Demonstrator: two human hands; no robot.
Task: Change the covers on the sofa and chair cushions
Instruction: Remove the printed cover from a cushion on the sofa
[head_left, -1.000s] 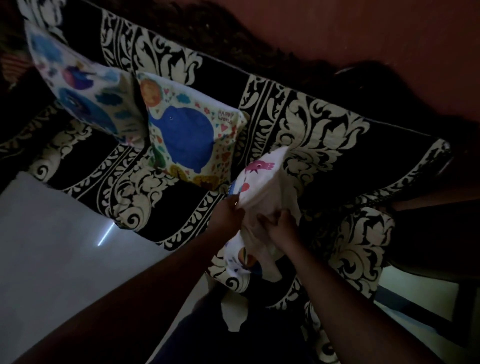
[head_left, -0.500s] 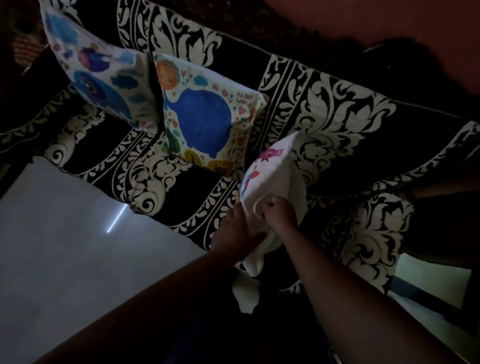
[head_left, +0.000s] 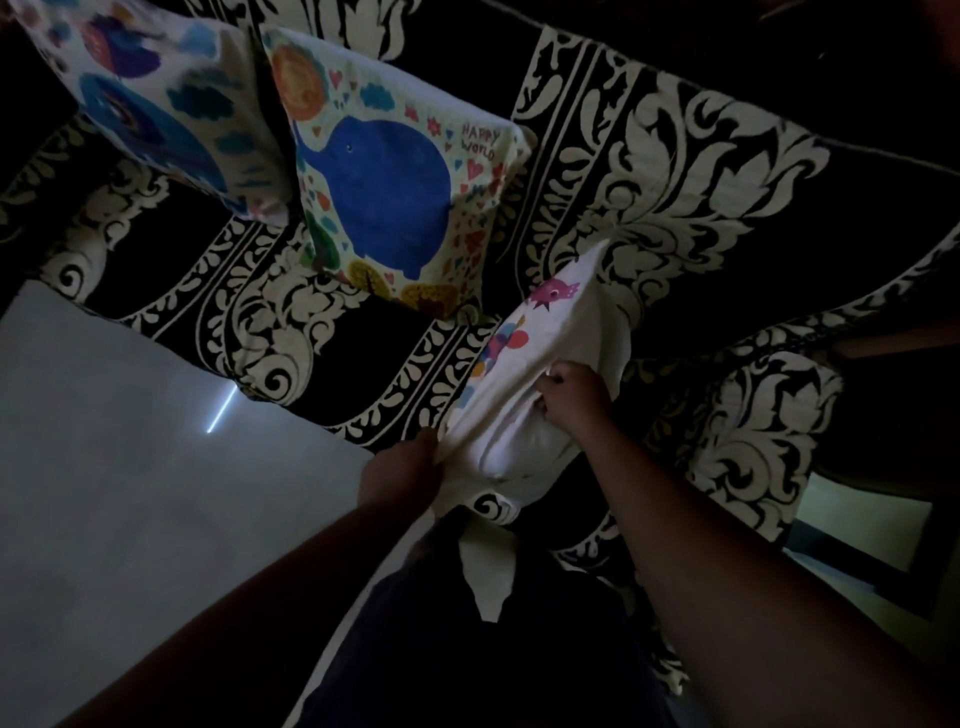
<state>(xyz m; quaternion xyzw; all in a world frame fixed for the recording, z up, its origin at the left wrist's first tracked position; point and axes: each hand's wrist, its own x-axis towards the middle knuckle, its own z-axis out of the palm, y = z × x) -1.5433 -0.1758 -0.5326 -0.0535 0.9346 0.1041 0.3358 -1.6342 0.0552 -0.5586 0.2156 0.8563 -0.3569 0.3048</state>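
A white cushion cover (head_left: 545, 332) printed with a pink bird and coloured balloons stands on edge at the sofa's front, with a white cushion (head_left: 511, 441) showing at its open lower end. My left hand (head_left: 402, 475) grips the cover's lower edge. My right hand (head_left: 574, 392) pinches the fabric higher up on the cushion's right side. Two covered cushions lean on the sofa back: one with a blue elephant (head_left: 389, 192), one with blue shapes (head_left: 150, 104) at the far left.
The sofa (head_left: 675, 171) wears a black throw with cream floral scrolls; its padded arm (head_left: 753, 431) is at the right. Pale floor (head_left: 130, 493) lies at the left. My dark-clothed leg (head_left: 493, 649) is below the cushion.
My hands have moved apart: the left slid down to the cover's lower edge, the right moved up the cushion's side. The camera came closer to the sofa.
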